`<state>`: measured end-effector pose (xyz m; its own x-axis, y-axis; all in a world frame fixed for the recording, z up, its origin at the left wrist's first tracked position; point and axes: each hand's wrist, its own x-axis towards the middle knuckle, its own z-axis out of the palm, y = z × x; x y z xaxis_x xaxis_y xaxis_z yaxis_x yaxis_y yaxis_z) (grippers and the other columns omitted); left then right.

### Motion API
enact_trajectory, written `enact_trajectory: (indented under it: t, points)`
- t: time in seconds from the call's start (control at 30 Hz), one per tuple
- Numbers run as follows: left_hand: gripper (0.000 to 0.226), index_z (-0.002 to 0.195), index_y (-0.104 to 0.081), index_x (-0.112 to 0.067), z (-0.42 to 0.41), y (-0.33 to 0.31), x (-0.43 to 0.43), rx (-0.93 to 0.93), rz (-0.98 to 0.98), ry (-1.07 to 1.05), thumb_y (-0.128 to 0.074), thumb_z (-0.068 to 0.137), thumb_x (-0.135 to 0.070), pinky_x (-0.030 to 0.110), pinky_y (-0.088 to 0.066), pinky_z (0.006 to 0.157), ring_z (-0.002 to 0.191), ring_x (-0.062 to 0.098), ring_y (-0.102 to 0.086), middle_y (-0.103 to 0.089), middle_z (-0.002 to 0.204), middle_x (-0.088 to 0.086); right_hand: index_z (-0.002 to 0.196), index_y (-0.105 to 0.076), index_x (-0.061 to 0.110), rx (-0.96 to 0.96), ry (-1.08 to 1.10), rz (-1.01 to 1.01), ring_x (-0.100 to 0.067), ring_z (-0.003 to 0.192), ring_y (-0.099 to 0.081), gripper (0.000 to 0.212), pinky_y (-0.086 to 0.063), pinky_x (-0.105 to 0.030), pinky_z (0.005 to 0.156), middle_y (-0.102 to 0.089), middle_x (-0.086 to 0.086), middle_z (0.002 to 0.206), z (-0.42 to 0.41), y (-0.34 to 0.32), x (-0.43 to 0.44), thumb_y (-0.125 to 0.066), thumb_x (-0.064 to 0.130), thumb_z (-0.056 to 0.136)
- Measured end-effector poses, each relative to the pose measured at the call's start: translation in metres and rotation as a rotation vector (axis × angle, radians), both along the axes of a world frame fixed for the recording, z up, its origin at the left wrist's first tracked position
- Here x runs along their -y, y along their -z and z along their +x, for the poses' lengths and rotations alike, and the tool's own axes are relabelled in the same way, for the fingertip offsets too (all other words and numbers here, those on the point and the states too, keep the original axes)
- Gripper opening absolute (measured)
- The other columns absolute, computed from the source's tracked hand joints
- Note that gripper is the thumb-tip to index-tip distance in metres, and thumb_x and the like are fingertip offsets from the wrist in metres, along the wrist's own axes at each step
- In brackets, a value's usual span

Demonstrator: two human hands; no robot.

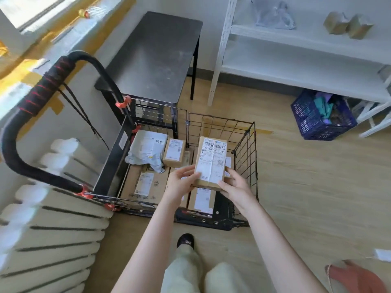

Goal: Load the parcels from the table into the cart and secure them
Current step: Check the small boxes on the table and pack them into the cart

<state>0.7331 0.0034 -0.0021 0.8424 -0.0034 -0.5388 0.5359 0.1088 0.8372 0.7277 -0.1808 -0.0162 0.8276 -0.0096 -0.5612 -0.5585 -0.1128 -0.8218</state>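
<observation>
We hold a labelled cardboard parcel clamped between left hand and right hand, just above the wire cart; other parcels already lie below our hands, this seems the last off the worktop, and securing remains

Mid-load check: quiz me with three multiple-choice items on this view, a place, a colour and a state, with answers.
1. The blue crate is: A under the white shelf; B on the table; C on the radiator.
2. The stripes on the push handle are: A green; B red; C white.
3. The labelled parcel is: A on the floor; B on the table; C held over the cart by the left hand and right hand.
1 A: it sits beneath the shelf. 2 B: red bands wrap the black grip. 3 C: both hands grip its near end.
</observation>
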Motion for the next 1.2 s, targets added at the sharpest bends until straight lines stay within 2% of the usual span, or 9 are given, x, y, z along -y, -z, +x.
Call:
enact_trajectory:
  t: [0.2, 0.33, 0.47, 0.63, 0.7, 0.8, 0.93, 1.07, 1.2]
  points:
    - [0.039, 0.131, -0.056, -0.015, 0.070, 0.082, -0.005, -0.089, 0.073, 0.006, -0.060, 0.093, -0.012, 0.025, -0.052, 0.080, 0.104, 0.017, -0.064, -0.067, 0.116, 0.003, 0.136, -0.048, 0.036, -0.063, -0.043, -0.060, -0.016, 0.118, -0.058, 0.058, -0.048, -0.046, 0.101, -0.065, 0.004, 0.123, 0.078, 0.080, -0.016, -0.059, 0.003, 0.090]
    - [0.039, 0.131, -0.058, -0.012, 0.111, 0.148, -0.004, -0.118, 0.219, -0.052, -0.059, 0.093, -0.010, 0.039, -0.050, 0.098, 0.108, 0.020, -0.064, -0.067, 0.118, 0.003, 0.141, -0.045, 0.030, -0.094, -0.107, -0.096, -0.013, 0.125, -0.052, 0.055, -0.044, -0.046, 0.106, -0.059, 0.004, 0.133, 0.120, 0.146, -0.028, -0.053, 0.001, 0.094]
    - [0.030, 0.120, -0.066, -0.007, 0.142, 0.207, 0.004, -0.165, 0.308, -0.178, -0.063, 0.090, -0.009, 0.038, -0.053, 0.094, 0.098, 0.019, -0.067, -0.071, 0.109, 0.007, 0.144, -0.039, 0.031, -0.104, -0.076, -0.160, -0.010, 0.126, -0.047, 0.055, -0.042, -0.039, 0.106, -0.050, 0.007, 0.141, 0.152, 0.206, -0.040, -0.051, 0.006, 0.097]
    - [0.028, 0.120, -0.067, -0.010, 0.170, 0.269, 0.024, -0.123, 0.504, -0.156, -0.059, 0.094, -0.012, 0.019, -0.045, 0.083, 0.096, 0.006, -0.062, -0.069, 0.112, 0.001, 0.146, -0.036, 0.029, -0.124, -0.056, -0.233, -0.002, 0.095, -0.050, 0.051, -0.038, -0.020, 0.079, -0.054, 0.012, 0.130, 0.182, 0.277, -0.043, -0.046, 0.011, 0.099]
    - [0.029, 0.122, -0.065, -0.010, 0.179, 0.295, 0.028, -0.119, 0.550, -0.169, -0.058, 0.094, -0.015, 0.021, -0.046, 0.084, 0.100, 0.013, -0.065, -0.070, 0.112, 0.004, 0.144, -0.039, 0.027, -0.111, -0.075, -0.257, -0.005, 0.092, -0.054, 0.048, -0.042, -0.022, 0.079, -0.058, 0.009, 0.125, 0.195, 0.304, -0.045, -0.045, 0.012, 0.099]
    - [0.029, 0.123, -0.064, -0.012, 0.186, 0.325, 0.030, -0.152, 0.636, -0.193, -0.055, 0.096, -0.019, 0.019, -0.040, 0.073, 0.092, 0.018, -0.065, -0.071, 0.107, 0.009, 0.141, -0.040, 0.029, -0.109, -0.107, -0.270, -0.015, 0.101, -0.060, 0.045, -0.051, -0.035, 0.090, -0.059, 0.006, 0.124, 0.208, 0.342, -0.051, -0.045, 0.014, 0.098]
    - [0.032, 0.125, -0.062, -0.010, 0.191, 0.343, 0.031, -0.131, 0.736, -0.192, -0.050, 0.096, -0.010, 0.016, -0.032, 0.066, 0.083, 0.021, -0.062, -0.069, 0.092, 0.010, 0.137, -0.043, 0.028, -0.146, -0.112, -0.265, -0.014, 0.091, -0.058, 0.042, -0.043, -0.026, 0.074, -0.063, 0.006, 0.119, 0.213, 0.362, -0.060, -0.043, 0.013, 0.098]
    - [0.039, 0.120, -0.065, -0.008, 0.189, 0.355, 0.037, -0.028, 0.792, -0.129, -0.047, 0.088, 0.003, 0.014, -0.036, 0.081, 0.103, 0.025, -0.058, -0.063, 0.113, 0.010, 0.139, -0.042, 0.027, -0.130, -0.099, -0.271, -0.009, 0.087, -0.058, 0.045, -0.040, -0.018, 0.064, -0.064, 0.007, 0.119, 0.215, 0.366, -0.063, -0.044, 0.011, 0.098]
    - [0.046, 0.126, -0.060, -0.008, 0.182, 0.362, 0.037, 0.020, 0.801, -0.018, -0.044, 0.085, 0.006, 0.031, -0.049, 0.086, 0.108, 0.025, -0.060, -0.044, 0.134, 0.008, 0.139, -0.043, 0.025, -0.105, -0.128, -0.286, -0.010, 0.101, -0.060, 0.047, -0.041, -0.010, 0.066, -0.064, 0.006, 0.120, 0.216, 0.366, -0.060, -0.044, 0.006, 0.097]
